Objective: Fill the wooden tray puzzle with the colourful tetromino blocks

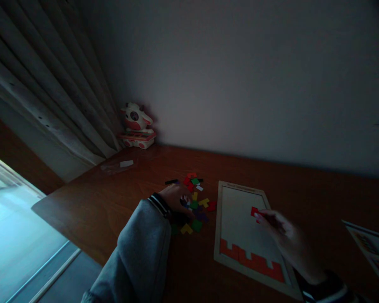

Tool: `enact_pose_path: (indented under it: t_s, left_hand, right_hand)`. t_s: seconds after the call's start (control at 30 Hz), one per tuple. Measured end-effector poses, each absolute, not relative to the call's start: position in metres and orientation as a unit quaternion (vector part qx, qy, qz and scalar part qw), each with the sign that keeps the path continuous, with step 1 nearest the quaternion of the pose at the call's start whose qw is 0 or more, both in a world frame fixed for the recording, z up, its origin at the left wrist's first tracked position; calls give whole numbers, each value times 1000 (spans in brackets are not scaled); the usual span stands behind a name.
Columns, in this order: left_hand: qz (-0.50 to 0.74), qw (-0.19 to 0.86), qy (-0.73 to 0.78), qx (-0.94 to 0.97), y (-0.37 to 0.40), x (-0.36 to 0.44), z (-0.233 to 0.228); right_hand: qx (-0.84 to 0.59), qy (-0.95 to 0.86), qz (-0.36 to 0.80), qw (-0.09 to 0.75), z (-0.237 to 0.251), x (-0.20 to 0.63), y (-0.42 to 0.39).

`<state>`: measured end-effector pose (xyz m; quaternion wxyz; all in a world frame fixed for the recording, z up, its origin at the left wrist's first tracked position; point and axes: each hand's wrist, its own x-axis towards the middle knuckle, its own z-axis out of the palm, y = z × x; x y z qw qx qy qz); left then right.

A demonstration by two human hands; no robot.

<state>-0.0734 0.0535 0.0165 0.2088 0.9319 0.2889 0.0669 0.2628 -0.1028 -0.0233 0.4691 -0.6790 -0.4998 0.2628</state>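
My right hand [281,231] pinches a red puzzle piece [254,211] between thumb and fingertips, above the light inside of a wooden puzzle tray [219,219]. Along the tray's near edge lies a row of red puzzle pieces [251,261] with notches in its upper side. To the left of the tray, my left hand [177,198] reaches down into a loose pile of pieces, its thumb and fingers curved apart around some of them. Near it are a yellow piece [204,203], a green piece [196,226] and another yellow piece [186,229]. Red, purple, black and white ones lie there too.
A toy cow with a keyboard [137,126] stands in the far left corner by the curtain [50,84]. Clear plastic with a white slip [126,163] lies in front of it. A printed sheet [371,248] rests at the right. The grey wall [240,84] bounds the wooden table's back.
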Motion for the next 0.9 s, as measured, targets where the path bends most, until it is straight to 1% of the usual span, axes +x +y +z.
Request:
enact_pose_path:
  t_s: [0.1,0.23,0.47,0.6,0.8,0.9]
  left_hand:
    - [35,246,261,933,48,-80,25]
    - [26,229,217,949,44,-91,36]
    - [-42,273,258,926,45,-91,33]
    - [-40,276,299,913,45,-87,32]
    - [-6,272,282,920,47,-81,24]
    - [-7,277,299,913,48,-79,20]
  right_hand:
    - [-681,-516,251,455,-33,268,-108]
    - [-683,-524,265,434,-35,269,-109]
    - [-679,-527,270,434,-32,263,-108]
    - [-677,-521,273,442,-32,262,-109]
    - [-665,-524,275,455,-29,261,-110]
    - [-664,-533,274,448,-28,259,-111]
